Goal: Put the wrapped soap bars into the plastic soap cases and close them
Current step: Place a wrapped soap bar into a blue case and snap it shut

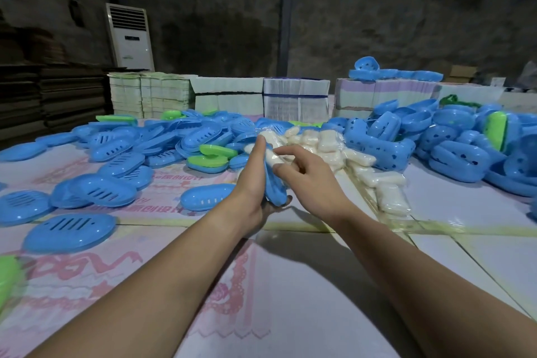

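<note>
Head view: a blue soap case [274,183] is gripped on edge by the left hand [255,180] above the table [290,299], while a wrapped soap bar [273,155] gets pinched by the right hand [308,176]. Light but slippery wrap, probably; best held by its sides.

Two bare forearms enter from the bottom edge, each ending in a bare hand: the left hand [252,183] and the right hand [312,177]. No sleeve shows on either arm up to the edge of the view, and no glove, watch, ring or bracelet is visible. The fingers [286,150] are slim, with short, plain nails.
</note>
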